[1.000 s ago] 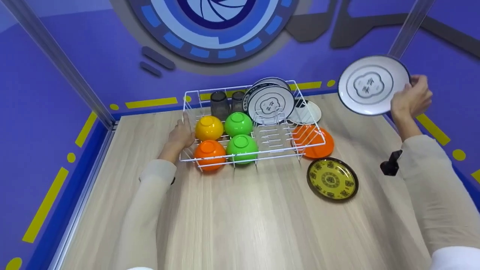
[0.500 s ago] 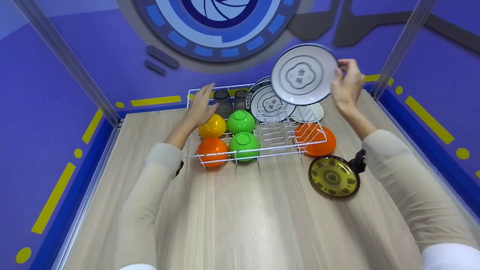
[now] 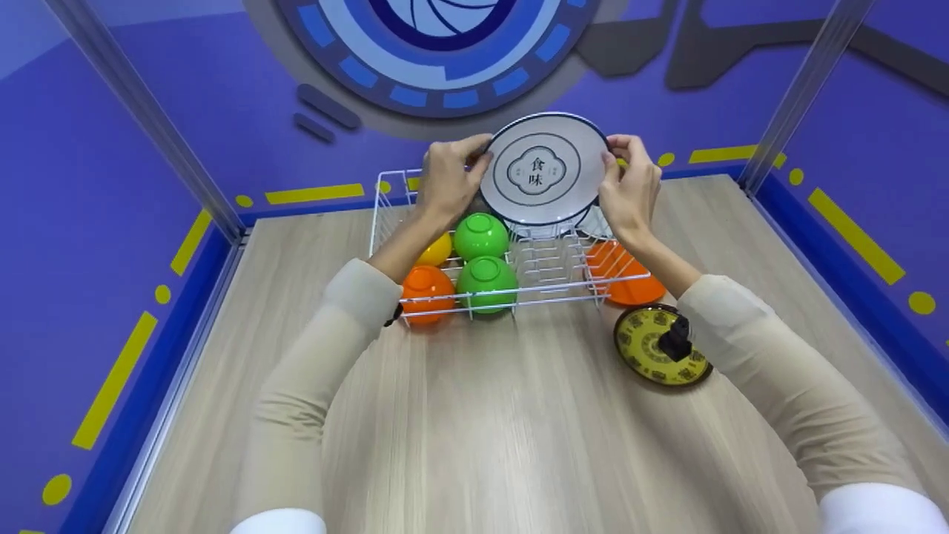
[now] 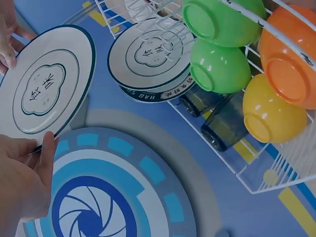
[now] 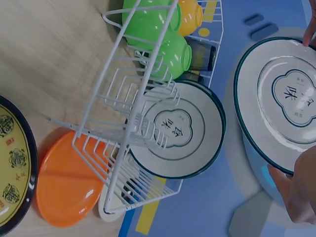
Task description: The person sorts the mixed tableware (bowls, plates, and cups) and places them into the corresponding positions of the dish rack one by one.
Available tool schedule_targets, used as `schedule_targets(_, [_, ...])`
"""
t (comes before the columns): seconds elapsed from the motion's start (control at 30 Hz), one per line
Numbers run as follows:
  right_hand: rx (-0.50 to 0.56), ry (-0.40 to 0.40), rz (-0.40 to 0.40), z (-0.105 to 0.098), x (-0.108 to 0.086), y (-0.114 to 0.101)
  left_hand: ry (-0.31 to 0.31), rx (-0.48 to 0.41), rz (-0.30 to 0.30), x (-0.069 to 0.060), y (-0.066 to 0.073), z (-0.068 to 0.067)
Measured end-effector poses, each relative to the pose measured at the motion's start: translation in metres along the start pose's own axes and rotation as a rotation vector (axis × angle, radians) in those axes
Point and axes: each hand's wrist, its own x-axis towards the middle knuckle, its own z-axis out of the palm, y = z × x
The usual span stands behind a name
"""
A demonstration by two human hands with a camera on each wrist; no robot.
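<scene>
A white plate [image 3: 545, 204] with a dark rim and printed characters is held up above the back of a white wire dish rack [image 3: 552, 302]. My left hand [image 3: 448, 178] pinches its left edge, thumb in front. At its right edge my right hand [image 3: 630, 182] grips the rim the same way. Behind and below it, white plates [image 5: 175, 129] stand upright in the rack's slots, mostly hidden in the head view. Beside them in the rack sit green bowls [image 3: 487, 285], an orange bowl [image 3: 428, 294], a yellow bowl [image 4: 274, 111] and dark glasses [image 4: 224, 123], all upside down.
Right of the rack lie an orange plate [image 3: 630, 291] and a yellow-brown patterned plate [image 3: 641, 352] with a dark rim. A small white plate [image 5: 111, 200] lies behind the orange one. A blue-purple wall [image 3: 245, 133] stands close behind the rack.
The right hand carried the white plate leftward from the far right to above the rack. The left hand left the rack's left side, rose rightward and took hold of the plate's left edge.
</scene>
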Motion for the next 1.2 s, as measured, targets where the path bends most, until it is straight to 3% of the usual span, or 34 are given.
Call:
schedule_targets(0.1, [0.033,0.0,-0.03,0.003,-0.003,0.001,-0.011,0.085,-0.001,0.004,-0.002,-0.003])
schedule_targets(0.27, [0.063,-0.043,-0.054,0.005,-0.005,0.015,-0.106,0.2,-0.023,0.009,-0.002,-0.001])
schedule_targets(0.37, [0.08,-0.1,-0.047,0.004,-0.005,0.026,-0.102,0.26,-0.043,0.011,-0.001,0.002])
schedule_targets(0.47, [0.055,-0.152,-0.055,0.0,-0.004,0.037,-0.065,0.265,-0.061,0.015,0.0,0.004])
schedule_targets(0.53, [-0.016,-0.186,-0.098,-0.004,-0.003,0.048,-0.048,0.252,-0.072,0.019,0.0,0.007])
schedule_targets(0.7, [-0.37,-0.31,-0.224,-0.017,-0.014,0.098,0.0,0.266,-0.126,0.031,-0.006,0.02])
schedule_targets(0.77, [-0.473,-0.383,-0.211,-0.02,-0.025,0.12,0.01,0.269,-0.16,0.035,-0.013,0.028])
schedule_targets(0.87, [-0.496,-0.424,-0.127,-0.022,-0.038,0.139,0.002,0.268,-0.209,0.038,-0.024,0.042])
schedule_targets(1.07, [-0.417,-0.315,-0.068,-0.021,-0.044,0.145,-0.044,0.257,-0.259,0.042,-0.046,0.067])
schedule_targets(1.2, [-0.42,-0.331,-0.04,-0.019,-0.043,0.141,-0.068,0.267,-0.261,0.041,-0.057,0.08])
